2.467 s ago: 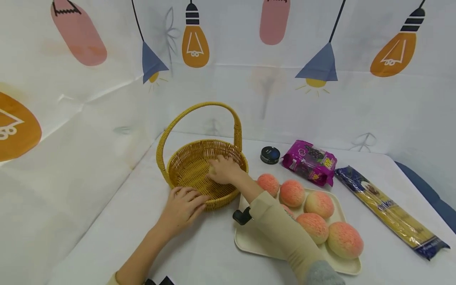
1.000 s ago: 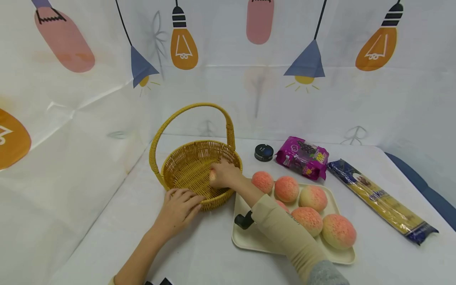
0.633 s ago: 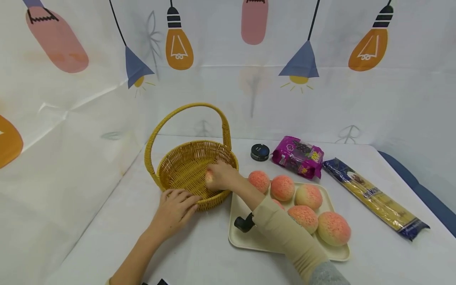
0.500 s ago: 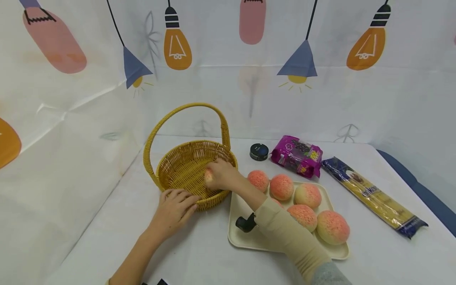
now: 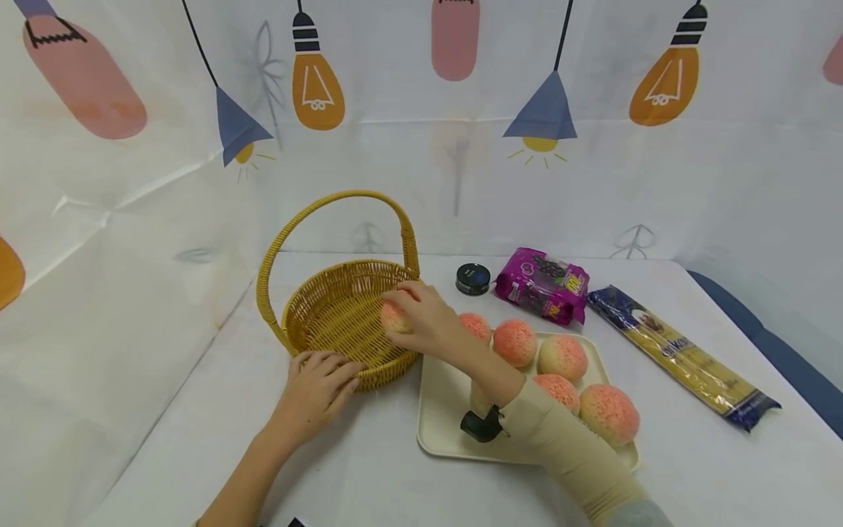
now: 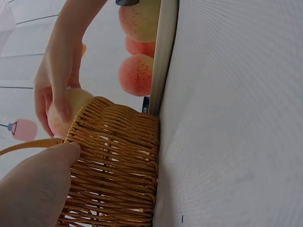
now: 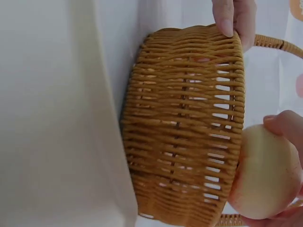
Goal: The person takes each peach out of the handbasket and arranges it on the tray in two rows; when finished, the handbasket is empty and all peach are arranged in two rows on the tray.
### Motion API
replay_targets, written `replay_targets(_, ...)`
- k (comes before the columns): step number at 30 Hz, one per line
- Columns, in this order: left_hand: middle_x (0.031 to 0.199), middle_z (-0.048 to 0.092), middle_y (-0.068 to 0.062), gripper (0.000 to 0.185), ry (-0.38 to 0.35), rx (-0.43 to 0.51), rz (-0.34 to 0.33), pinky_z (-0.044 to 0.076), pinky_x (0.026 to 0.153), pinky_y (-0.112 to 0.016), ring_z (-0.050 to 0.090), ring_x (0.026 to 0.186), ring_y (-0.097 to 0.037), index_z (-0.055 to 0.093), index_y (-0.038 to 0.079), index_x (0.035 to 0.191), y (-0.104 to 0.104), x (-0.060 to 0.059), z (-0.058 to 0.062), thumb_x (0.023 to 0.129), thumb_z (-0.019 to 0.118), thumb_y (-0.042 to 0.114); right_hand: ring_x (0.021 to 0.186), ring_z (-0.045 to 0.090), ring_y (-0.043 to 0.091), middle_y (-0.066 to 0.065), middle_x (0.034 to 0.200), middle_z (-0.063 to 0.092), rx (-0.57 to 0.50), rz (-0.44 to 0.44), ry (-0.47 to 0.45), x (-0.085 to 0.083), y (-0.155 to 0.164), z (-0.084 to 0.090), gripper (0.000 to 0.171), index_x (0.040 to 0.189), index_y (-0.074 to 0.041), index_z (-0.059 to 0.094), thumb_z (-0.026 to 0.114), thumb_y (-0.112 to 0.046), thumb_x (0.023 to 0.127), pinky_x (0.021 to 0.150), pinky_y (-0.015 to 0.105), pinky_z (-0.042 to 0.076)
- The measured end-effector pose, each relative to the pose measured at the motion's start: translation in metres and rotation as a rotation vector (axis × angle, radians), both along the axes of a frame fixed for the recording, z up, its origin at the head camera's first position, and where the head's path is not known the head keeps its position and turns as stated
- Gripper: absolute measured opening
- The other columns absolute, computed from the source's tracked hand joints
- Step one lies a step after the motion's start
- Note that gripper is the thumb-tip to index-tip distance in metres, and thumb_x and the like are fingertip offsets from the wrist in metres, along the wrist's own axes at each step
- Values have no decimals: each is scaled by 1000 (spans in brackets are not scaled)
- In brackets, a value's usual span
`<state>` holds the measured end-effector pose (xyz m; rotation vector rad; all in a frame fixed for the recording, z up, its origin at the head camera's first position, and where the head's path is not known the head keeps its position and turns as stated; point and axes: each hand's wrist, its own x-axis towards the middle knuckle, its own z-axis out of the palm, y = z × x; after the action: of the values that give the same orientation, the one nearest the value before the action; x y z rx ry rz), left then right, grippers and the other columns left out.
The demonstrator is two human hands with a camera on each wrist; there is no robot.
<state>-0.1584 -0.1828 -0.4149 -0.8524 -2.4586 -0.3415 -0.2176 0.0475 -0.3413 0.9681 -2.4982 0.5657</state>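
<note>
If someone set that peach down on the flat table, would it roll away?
Probably a little: the peach in the right hand looks round with no flat side. Inside the wicker basket, the raised rim should likely stop it. It seems light, held with fingertips only.

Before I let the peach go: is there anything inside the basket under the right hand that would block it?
Nothing visible does. The right hand holds the peach just over the near-right rim of the basket, whose woven floor looks bare. The left hand rests on the outer front wall, outside the drop path.
</note>
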Motion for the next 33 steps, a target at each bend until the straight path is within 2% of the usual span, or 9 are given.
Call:
replay_targets(5,96,61,4,20,-7,4,-3,28,89,-50,51,101,-22,65,23,106,1,-2,-1,88,60,26,100,51,26,12,117,52,-47,73,124,7,20,-4,47,116,-10,58,73,-25,74,82,36,45)
replay_targets(9,97,61,5,20,-6,11,-3,27,89,-51,50,102,-21,65,23,106,1,-3,-1,88,60,25,110,48,26,12,121,51,-44,114,173,15,36,-8,47,117,-13,57,72,-25,74,87,35,45)
replay_targets(13,98,61,5,20,-7,10,-11,27,89,-51,50,102,-21,65,23,107,2,-5,0,88,60,25,111,48,23,10,120,51,-33,140,205,25,52,-12,48,118,-16,57,72,-26,74,87,36,44)
replay_targets(16,98,61,5,20,-13,13,-14,27,89,-51,50,102,-21,65,24,107,1,-4,-1,88,60,25,111,48,22,9,120,52,-17,167,179,34,62,-16,50,120,-17,56,73,-27,73,88,38,42)
replay_targets(20,99,60,6,19,-18,21,-8,26,88,-52,50,101,-21,64,25,108,-1,-3,-2,89,59,26,112,46,21,8,121,50,19,202,95,42,71,-23,49,120,-18,55,73,-26,74,90,36,42)
replay_targets(25,96,61,6,20,-2,21,4,28,86,-52,51,100,-21,65,25,106,-3,-1,-4,87,62,25,116,45,21,8,128,46,77,202,4,49,77,-32,54,125,-20,51,73,-28,76,88,33,45)
replay_targets(33,96,61,6,21,5,22,-9,28,87,-51,52,99,-20,66,24,107,-1,-2,-5,87,62,24,119,43,21,8,129,45,133,175,-21,55,78,-43,53,125,-21,51,72,-34,78,92,35,42)
